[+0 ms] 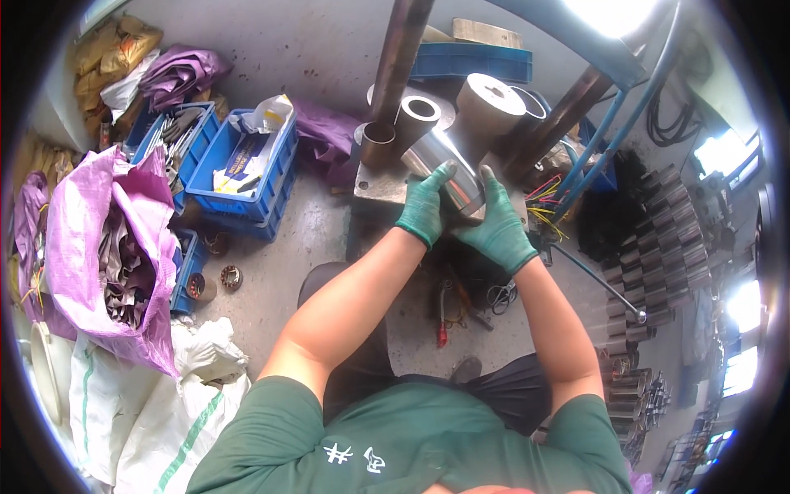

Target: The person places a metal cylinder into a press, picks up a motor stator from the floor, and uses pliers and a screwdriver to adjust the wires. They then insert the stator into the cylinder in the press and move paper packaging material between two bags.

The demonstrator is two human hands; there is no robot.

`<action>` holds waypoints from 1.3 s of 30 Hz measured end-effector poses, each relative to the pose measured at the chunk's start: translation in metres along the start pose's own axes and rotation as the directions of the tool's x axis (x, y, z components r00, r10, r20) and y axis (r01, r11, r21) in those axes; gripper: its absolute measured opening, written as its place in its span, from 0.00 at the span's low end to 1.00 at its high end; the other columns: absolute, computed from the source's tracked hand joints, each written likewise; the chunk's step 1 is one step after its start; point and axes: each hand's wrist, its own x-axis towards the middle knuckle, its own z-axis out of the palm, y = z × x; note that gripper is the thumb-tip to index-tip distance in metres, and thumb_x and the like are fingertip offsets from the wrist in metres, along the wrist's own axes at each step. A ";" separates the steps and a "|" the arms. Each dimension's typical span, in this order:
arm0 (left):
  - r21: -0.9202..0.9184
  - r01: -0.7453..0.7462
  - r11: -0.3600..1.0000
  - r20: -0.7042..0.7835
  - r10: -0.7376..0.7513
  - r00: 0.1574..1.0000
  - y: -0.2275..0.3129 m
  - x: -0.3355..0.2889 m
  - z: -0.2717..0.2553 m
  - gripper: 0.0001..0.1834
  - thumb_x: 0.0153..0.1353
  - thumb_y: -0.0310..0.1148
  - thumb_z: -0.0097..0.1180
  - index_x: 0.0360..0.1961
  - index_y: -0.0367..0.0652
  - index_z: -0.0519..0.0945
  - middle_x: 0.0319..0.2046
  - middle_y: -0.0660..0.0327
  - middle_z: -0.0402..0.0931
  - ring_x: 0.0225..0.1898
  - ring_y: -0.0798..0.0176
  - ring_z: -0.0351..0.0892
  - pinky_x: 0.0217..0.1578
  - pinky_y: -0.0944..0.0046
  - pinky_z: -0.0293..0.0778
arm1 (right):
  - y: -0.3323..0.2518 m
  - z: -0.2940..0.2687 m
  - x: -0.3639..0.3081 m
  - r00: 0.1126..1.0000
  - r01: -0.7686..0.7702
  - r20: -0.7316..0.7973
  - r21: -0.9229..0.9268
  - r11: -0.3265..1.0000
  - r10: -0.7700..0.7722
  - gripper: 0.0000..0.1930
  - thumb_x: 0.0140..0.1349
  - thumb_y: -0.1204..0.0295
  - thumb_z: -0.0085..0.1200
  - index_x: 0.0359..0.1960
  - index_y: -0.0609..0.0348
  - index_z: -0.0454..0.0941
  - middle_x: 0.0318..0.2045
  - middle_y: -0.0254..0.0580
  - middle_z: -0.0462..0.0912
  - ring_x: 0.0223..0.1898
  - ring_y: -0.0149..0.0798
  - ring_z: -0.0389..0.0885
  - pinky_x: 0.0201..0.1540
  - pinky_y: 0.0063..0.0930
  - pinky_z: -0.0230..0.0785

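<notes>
A shiny metal cylinder [442, 170] lies tilted between my two green-gloved hands, over the front of a press's metal bed [385, 189]. My left hand [425, 206] grips its left side, thumb along the top. On its right side my right hand [499, 221] presses with thumb and palm; the fingers beneath are partly hidden. Behind the cylinder stand a thick-walled metal ring [420, 110], a short brown tube [378, 142] and a large pale cylindrical block [492, 103] with a hole in its top.
Steel columns [400, 58] rise beside the bed. A blue lever with a ball end [640, 316] juts out at right, near stacked metal cylinders [658, 247]. Blue crates [247, 185], a purple sack of scrap [107, 272] and white sacks [173, 403] fill the left. Tools [443, 317] lie on the floor.
</notes>
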 end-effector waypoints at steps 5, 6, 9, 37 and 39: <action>0.167 -0.122 0.978 -0.063 0.135 0.989 0.011 0.003 -0.005 0.25 0.61 0.29 0.70 0.57 0.38 0.76 0.46 0.54 0.82 0.47 0.53 0.85 0.50 0.51 0.85 | 0.009 0.037 0.009 0.987 0.043 -0.160 0.188 0.981 -0.012 0.57 0.42 0.70 0.83 0.74 0.65 0.59 0.62 0.46 0.73 0.61 0.43 0.77 0.66 0.38 0.75; 0.166 -0.119 0.979 -0.069 0.132 0.989 0.011 0.003 -0.005 0.25 0.61 0.29 0.70 0.57 0.38 0.76 0.46 0.54 0.82 0.47 0.53 0.85 0.50 0.51 0.85 | 0.010 0.039 0.010 0.984 0.040 -0.178 0.213 0.976 -0.002 0.56 0.42 0.70 0.83 0.74 0.66 0.60 0.61 0.45 0.74 0.60 0.41 0.77 0.65 0.37 0.76; 0.111 -0.106 0.988 0.018 0.105 0.994 0.014 0.007 -0.008 0.28 0.58 0.36 0.73 0.57 0.36 0.77 0.45 0.55 0.83 0.45 0.55 0.85 0.52 0.54 0.83 | 0.007 0.037 0.008 0.980 -0.074 -0.092 0.662 0.746 0.179 0.51 0.44 0.71 0.80 0.71 0.68 0.64 0.57 0.44 0.79 0.55 0.40 0.81 0.63 0.37 0.76; -0.147 -0.267 0.953 0.153 0.288 0.945 0.085 0.033 -0.004 0.39 0.59 0.44 0.73 0.66 0.38 0.70 0.55 0.51 0.78 0.58 0.47 0.81 0.62 0.44 0.81 | 0.022 -0.003 -0.034 0.964 -0.183 -0.064 0.541 0.821 0.258 0.47 0.48 0.68 0.80 0.70 0.66 0.68 0.58 0.46 0.81 0.56 0.41 0.82 0.63 0.35 0.76; -0.244 -0.179 0.953 0.227 0.236 0.945 0.090 0.035 -0.005 0.44 0.58 0.48 0.73 0.69 0.38 0.66 0.60 0.49 0.75 0.62 0.43 0.79 0.66 0.40 0.79 | 0.030 -0.016 -0.025 0.906 -0.205 0.018 0.894 0.400 0.423 0.40 0.56 0.68 0.74 0.70 0.63 0.68 0.60 0.46 0.80 0.57 0.45 0.83 0.64 0.39 0.77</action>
